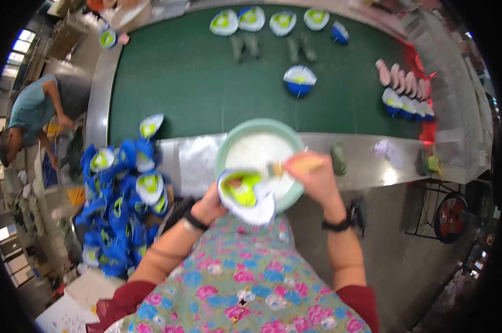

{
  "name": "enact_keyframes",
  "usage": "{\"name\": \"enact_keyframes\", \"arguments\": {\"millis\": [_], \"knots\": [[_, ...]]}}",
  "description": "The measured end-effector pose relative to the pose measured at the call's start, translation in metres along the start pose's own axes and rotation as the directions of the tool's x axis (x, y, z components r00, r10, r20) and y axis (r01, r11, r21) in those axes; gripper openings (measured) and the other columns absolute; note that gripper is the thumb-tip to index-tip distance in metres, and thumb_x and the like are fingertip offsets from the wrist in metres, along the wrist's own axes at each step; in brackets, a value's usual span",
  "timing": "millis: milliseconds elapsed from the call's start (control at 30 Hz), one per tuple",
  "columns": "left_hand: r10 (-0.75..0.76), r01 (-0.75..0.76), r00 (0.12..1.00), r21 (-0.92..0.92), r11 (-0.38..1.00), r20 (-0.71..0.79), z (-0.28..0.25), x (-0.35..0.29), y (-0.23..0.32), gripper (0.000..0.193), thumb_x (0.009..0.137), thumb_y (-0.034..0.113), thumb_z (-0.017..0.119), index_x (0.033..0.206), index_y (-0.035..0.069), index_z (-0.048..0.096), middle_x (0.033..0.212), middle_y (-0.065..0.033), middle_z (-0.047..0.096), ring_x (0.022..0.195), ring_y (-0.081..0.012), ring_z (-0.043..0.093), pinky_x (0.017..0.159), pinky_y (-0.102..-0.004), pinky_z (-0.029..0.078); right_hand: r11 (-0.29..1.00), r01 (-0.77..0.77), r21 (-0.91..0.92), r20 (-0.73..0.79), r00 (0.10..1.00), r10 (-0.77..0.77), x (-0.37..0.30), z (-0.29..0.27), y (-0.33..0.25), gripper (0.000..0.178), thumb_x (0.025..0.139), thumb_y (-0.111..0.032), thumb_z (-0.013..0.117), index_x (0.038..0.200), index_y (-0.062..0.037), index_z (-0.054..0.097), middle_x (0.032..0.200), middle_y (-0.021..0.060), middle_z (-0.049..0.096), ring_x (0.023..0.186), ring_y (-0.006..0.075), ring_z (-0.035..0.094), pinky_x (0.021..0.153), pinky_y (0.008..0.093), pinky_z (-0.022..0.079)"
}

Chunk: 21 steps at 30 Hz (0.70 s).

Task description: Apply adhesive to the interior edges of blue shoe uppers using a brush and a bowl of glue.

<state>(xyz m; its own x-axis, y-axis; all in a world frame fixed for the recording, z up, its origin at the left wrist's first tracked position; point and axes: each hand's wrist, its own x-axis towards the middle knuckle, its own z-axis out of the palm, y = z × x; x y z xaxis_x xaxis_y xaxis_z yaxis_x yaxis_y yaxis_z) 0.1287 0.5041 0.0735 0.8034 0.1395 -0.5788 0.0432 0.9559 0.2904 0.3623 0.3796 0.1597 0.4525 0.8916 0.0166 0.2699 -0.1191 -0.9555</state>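
Note:
My left hand point(209, 204) grips the side of a shoe upper point(260, 208), white with a lime-green lining and a blue edge, tilted over the near rim of a pale green basin point(262, 124). White liquid point(257, 149) lies in the basin. Closed around the wooden handle of a brush point(276, 169) is my right hand point(320, 178), just right of the upper. The bristles are blurred beside the upper's white edge; I cannot tell whether they touch it.
A heap of blue shoe uppers point(115, 216) rises at my left. Across the green belt point(179, 77) lie more uppers point(300, 81), grey-green boot-shaped pieces point(301, 49) and pink insoles point(411, 83). A co-worker point(32, 105) bends at far left. A fan point(450, 217) stands at right.

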Motion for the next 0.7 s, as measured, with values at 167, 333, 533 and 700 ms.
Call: {"name": "enact_keyframes", "arguments": {"millis": [167, 333, 533, 700], "knots": [[0.150, -0.132, 0.963, 0.092, 0.987, -0.224, 0.018, -0.007, 0.028, 0.042, 0.088, 0.012, 0.056, 0.129, 0.006, 0.048, 0.102, -0.0062, 0.062, 0.094, -0.0137, 0.062, 0.079, -0.0277, 0.052, 0.978, -0.166, 0.125, -0.048, 0.984, 0.173, 0.004, -0.023, -0.017, 0.014, 0.087, -0.010, 0.064, 0.089, 0.0040, 0.067, 0.090, 0.0109, 0.069, 0.077, 0.0133, 0.064, 0.070, 0.0277, 0.051], [0.656, -0.546, 0.719, 0.770, 0.331, 0.228, 0.100, 0.027, 0.034, 0.056, 0.087, -0.007, 0.053, 0.136, 0.012, 0.034, 0.124, -0.0075, 0.051, 0.108, -0.0175, 0.055, 0.091, -0.0305, 0.046, 0.998, 0.020, 0.052, 0.180, 0.983, -0.029, 0.039, -0.033, -0.040, 0.025, 0.086, -0.015, 0.069, 0.102, 0.0035, 0.066, 0.090, 0.0120, 0.068, 0.082, 0.0115, 0.063, 0.073, 0.0262, 0.050], [0.787, -0.549, 0.547, 0.832, 0.083, 0.283, 0.148, 0.089, 0.008, 0.060, 0.084, -0.009, 0.056, 0.137, 0.008, 0.035, 0.126, -0.0108, 0.050, 0.113, -0.0198, 0.053, 0.094, -0.0321, 0.045, 0.951, -0.209, 0.228, 0.338, 0.933, 0.124, 0.075, -0.088, 0.012, 0.028, 0.075, -0.010, 0.078, 0.098, 0.0021, 0.067, 0.084, 0.0016, 0.066, 0.076, 0.0062, 0.058, 0.067, 0.0216, 0.047], [0.721, -0.395, 0.676, 0.901, 0.179, 0.153, 0.153, 0.112, -0.019, 0.065, 0.086, -0.009, 0.051, 0.145, 0.008, 0.029, 0.135, -0.0129, 0.045, 0.112, -0.0199, 0.055, 0.090, -0.0309, 0.047, 0.986, -0.101, 0.131, 0.426, 0.904, 0.036, 0.094, -0.141, 0.076, 0.024, 0.069, -0.014, 0.079, 0.083, -0.0006, 0.065, 0.070, 0.0020, 0.061, 0.062, 0.0091, 0.047, 0.056, 0.0285, 0.038]]}}
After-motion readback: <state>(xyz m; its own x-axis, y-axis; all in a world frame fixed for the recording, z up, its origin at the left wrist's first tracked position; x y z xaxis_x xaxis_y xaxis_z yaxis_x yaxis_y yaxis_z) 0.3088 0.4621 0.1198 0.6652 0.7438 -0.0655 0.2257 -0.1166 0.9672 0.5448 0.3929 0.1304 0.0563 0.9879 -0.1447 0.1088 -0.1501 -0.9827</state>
